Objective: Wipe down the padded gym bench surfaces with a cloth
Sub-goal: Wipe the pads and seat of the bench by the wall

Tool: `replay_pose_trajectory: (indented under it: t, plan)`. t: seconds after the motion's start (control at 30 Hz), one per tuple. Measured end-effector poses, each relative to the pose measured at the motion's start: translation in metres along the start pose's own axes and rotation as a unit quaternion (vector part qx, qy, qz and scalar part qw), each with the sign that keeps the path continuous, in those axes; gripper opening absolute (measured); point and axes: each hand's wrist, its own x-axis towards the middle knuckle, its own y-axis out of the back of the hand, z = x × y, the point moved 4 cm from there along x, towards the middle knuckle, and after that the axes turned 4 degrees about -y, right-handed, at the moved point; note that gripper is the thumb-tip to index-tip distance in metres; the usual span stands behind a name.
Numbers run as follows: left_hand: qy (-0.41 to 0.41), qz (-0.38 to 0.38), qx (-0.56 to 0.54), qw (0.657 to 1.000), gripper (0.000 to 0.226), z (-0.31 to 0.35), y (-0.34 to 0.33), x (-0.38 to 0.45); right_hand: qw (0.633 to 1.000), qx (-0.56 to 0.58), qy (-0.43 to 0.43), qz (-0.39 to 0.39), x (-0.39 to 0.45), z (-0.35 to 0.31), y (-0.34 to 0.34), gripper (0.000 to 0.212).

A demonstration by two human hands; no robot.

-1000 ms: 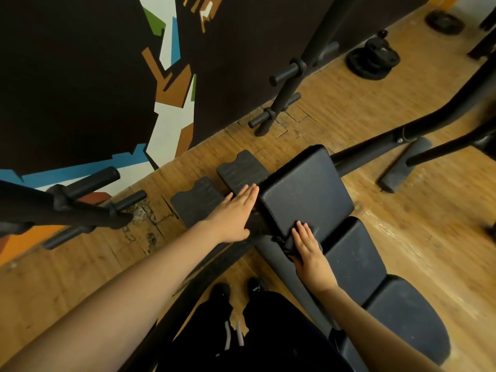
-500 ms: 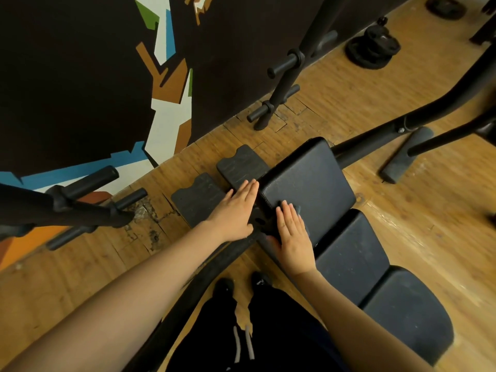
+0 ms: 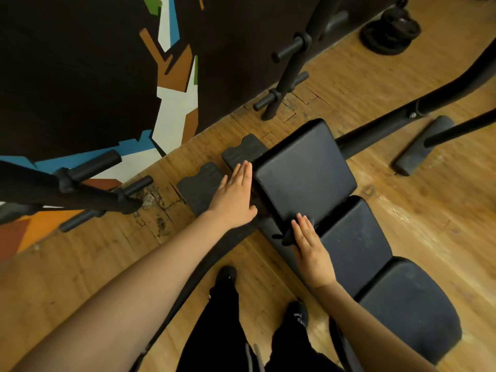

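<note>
A black padded gym bench runs from the middle to the lower right in three pads: a top pad (image 3: 303,170), a middle pad (image 3: 354,234) and a seat pad (image 3: 408,310). My left hand (image 3: 233,200) lies flat with straight fingers against the left edge of the top pad. My right hand (image 3: 308,242) presses flat on a dark cloth (image 3: 285,236) at the near corner of the top pad; a bit of the cloth shows left of my fingers, the rest is hidden under my palm.
Two black foot plates (image 3: 209,181) lie on the wooden floor left of the bench. A black rack post with pegs (image 3: 290,68) stands behind, another rack arm (image 3: 67,191) at the left. Weight plates (image 3: 389,30) sit at the upper right. The bench frame bar (image 3: 418,108) extends right.
My right hand with the cloth has slid back toward me, from the top pad's left edge to its near corner. My left hand has stayed at the pad's left edge.
</note>
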Motion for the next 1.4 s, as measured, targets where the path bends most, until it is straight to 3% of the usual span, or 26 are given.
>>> replay_pose_trajectory:
  t: [0.1,0.23,0.33,0.43,0.57,0.77,0.9,0.97,1.07,1.23,1.4]
  plan:
    - [0.034,0.001,0.019,0.999,0.098,0.008,0.002,-0.001,0.997,-0.014,0.077,-0.012,0.030,-0.028,0.000,0.068]
    - [0.060,-0.018,0.072,0.995,0.089,0.013,0.011,-0.003,0.995,-0.044,0.090,-0.027,0.037,-0.025,-0.005,0.061]
    - [0.034,0.024,0.109,0.993,0.077,0.024,0.017,0.000,0.998,-0.013,0.047,-0.043,0.016,0.005,-0.008,0.057]
    - [0.003,0.063,0.119,0.991,0.074,0.041,0.024,0.013,0.999,0.026,0.019,-0.041,0.001,0.028,-0.004,0.066]
    - [-0.053,0.045,0.174,0.982,0.071,0.063,0.024,0.049,0.990,0.104,-0.090,0.030,0.001,0.059,0.031,0.061]
    - [-0.092,0.059,0.282,0.953,0.073,0.065,0.005,0.072,0.980,0.132,-0.133,0.074,0.068,0.078,0.073,0.061]
    - [-0.105,0.067,0.284,0.951,0.073,0.061,0.002,0.076,0.966,0.152,-0.196,0.071,0.115,0.083,0.070,0.059]
    - [-0.103,0.067,0.283,0.951,0.073,0.061,0.002,0.077,0.972,0.133,-0.177,0.075,0.114,0.063,0.057,0.059]
    - [-0.101,0.073,0.290,0.949,0.072,0.060,0.000,0.077,0.990,0.109,-0.071,0.053,0.083,0.021,0.032,0.057]
    - [-0.115,0.091,0.290,0.946,0.069,0.058,-0.001,0.077,0.999,0.049,-0.013,0.021,0.079,0.046,0.034,0.050]
    - [-0.127,0.090,0.283,0.946,0.070,0.056,-0.002,0.078,0.990,0.000,-0.119,0.072,0.104,0.063,0.049,0.046]
